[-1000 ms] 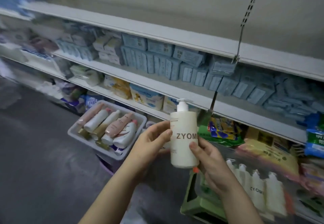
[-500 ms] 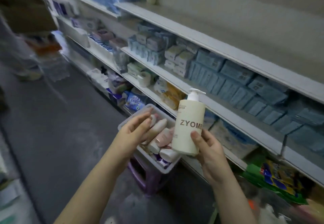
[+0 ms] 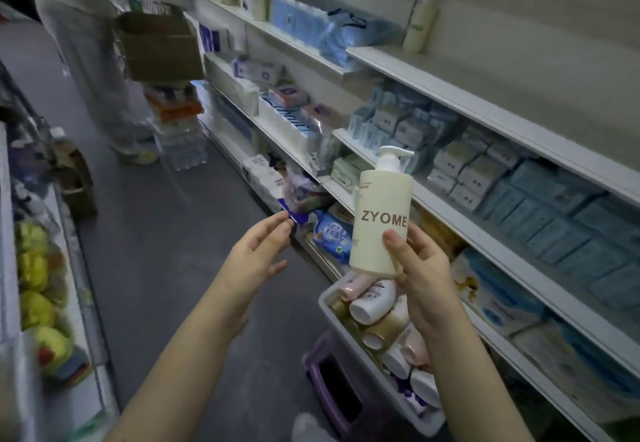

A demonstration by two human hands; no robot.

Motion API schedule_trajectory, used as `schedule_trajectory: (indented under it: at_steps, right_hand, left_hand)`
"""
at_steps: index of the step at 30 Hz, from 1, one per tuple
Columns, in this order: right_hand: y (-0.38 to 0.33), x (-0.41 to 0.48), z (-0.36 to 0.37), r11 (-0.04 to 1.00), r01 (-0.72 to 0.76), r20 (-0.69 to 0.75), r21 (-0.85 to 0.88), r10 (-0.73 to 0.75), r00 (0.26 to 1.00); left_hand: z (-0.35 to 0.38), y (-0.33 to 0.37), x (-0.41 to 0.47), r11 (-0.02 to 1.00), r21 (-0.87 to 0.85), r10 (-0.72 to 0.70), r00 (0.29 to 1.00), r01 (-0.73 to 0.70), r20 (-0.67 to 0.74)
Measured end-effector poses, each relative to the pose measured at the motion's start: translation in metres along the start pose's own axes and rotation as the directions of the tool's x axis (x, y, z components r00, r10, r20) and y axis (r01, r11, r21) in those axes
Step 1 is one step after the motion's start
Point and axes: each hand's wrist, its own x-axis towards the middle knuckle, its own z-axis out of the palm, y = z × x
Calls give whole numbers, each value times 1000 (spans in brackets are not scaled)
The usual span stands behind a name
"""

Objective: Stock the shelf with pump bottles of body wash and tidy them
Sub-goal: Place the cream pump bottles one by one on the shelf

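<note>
My right hand (image 3: 424, 279) grips a cream pump bottle (image 3: 381, 220) marked ZYOME, held upright with its white pump pointing right, in front of the shelves. My left hand (image 3: 258, 254) hovers to the left of the bottle, apart from it, fingers straight and holding nothing. Below the bottle a grey bin (image 3: 349, 348) holds several toiletry bottles lying on their sides. The top shelf (image 3: 485, 95) on the right is mostly bare; one cream bottle (image 3: 420, 24) stands at its far left end.
A purple stool (image 3: 332, 376) carries the bin. The lower shelves are packed with blue and white boxes (image 3: 540, 209). A person (image 3: 86, 53) stands up the aisle beside a cardboard box (image 3: 159, 46) and stacked drinks. Produce (image 3: 38, 268) lines the left side.
My view has swung left along the aisle. My left hand let go of the bottle and moved away to the left; my right hand alone holds it now.
</note>
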Motion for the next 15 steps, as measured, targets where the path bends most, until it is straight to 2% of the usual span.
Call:
schedule_trajectory:
  at_steps: [3,6,8,15]
  right_hand:
    - [-1,45,16,1000,6,-38,11,-5,999]
    - [5,97,30,1000,22,-72,4,-22,997]
    - [8,136,42,999,30,-90,32,-27,996]
    - [-1,273,108,990,37,-120,137,-20,993]
  left_hand:
    - [-2,2,52,996,-58,-60,998,61,15]
    - [-2,5,111,994,-43,-96,994,98,51]
    - [-7,12,155,995,-33,-88,993,91,79]
    - [-50,59,290,995,-31,-96,994,98,48]
